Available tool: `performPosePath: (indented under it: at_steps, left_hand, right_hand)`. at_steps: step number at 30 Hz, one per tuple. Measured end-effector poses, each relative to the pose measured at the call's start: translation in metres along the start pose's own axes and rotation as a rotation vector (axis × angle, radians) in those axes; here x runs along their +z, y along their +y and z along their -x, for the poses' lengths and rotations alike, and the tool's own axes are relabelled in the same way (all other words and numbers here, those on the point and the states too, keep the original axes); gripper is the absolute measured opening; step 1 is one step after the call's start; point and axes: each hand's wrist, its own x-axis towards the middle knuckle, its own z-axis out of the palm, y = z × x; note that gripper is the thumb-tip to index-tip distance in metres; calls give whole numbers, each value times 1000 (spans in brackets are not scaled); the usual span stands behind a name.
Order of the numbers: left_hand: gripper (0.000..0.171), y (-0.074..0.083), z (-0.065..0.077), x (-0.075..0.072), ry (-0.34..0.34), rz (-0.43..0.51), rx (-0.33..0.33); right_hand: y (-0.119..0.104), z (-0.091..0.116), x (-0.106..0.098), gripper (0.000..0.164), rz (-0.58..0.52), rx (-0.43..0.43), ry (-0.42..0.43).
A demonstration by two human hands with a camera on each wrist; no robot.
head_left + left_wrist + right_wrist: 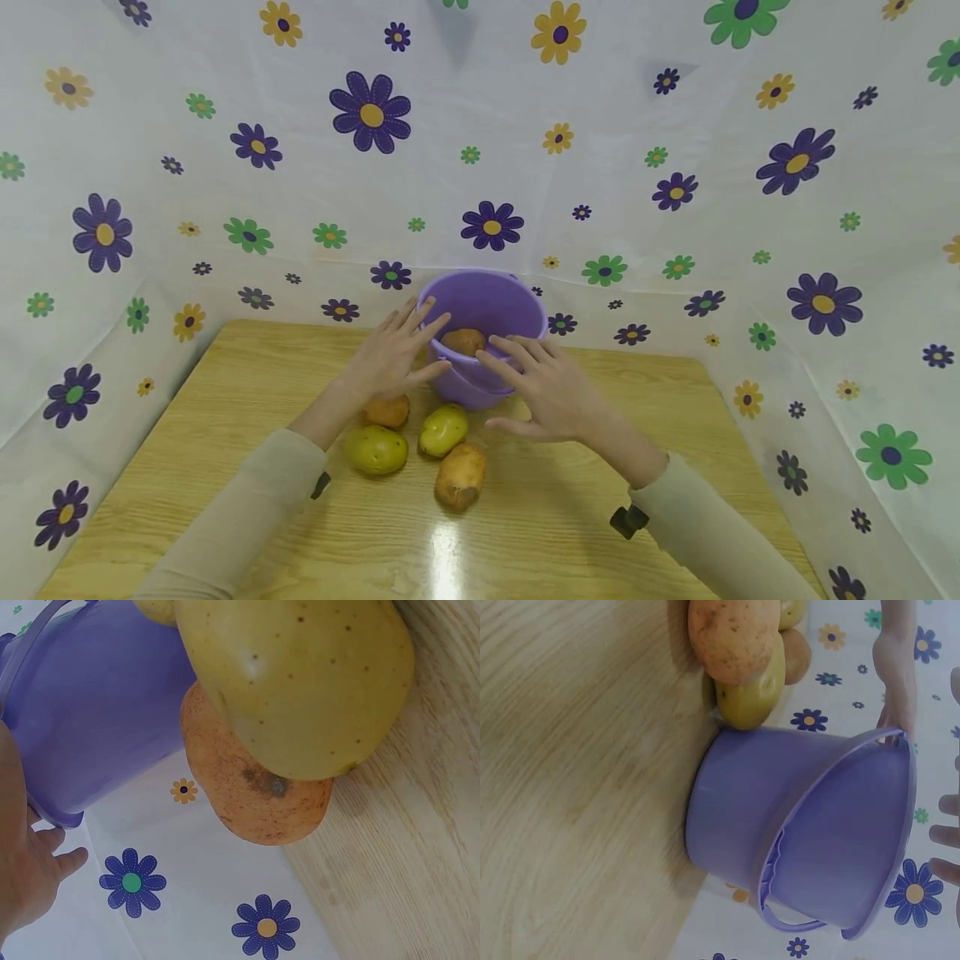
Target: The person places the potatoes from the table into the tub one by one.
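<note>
A purple bucket (pixel 468 390) stands upright at the back of the table, with a brown potato (pixel 463 341) visible inside. My left hand (pixel 390 354) is at the bucket's left rim, fingers spread and straight. Over the front right of the rim, my right hand (pixel 551 387) hovers with fingers extended and thumb apart, holding nothing. In front of the bucket lie two yellow-green potatoes (pixel 377 451) and a brown potato (pixel 461 477). Another brown potato (pixel 386 411) is partly hidden below my left hand. The right wrist view shows the bucket's handle (pixel 795 927) lowered along its side.
The wooden table (pixel 585 525) is enclosed on the back and sides by a white cloth (pixel 450 183) printed with flowers. The bucket stands close to the back cloth. Dark wrist straps (pixel 628 522) show at both sleeves.
</note>
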Motion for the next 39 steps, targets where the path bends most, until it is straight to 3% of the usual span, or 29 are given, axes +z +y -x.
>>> performPosePath:
  at_steps: [3,15,21,27,39]
  left_hand:
    - [79,0,0,0,0,-3,1]
    - [79,-1,0,1,-3,-11,-4]
    - [80,-1,0,1,6,-15,1]
    - [80,-1,-1,2,0,-9,-7]
    - [80,0,-1,1,-17,8,-17]
  right_hand:
    - [-5,3,-1,85,5,-10,-9]
    - [-25,18,2,90,31,-52,13]
    - [-37,25,11,88,13,-79,21]
    - [-49,33,18,95,6,-87,-11]
    - [-68,45,45,86,-74,-104,-24]
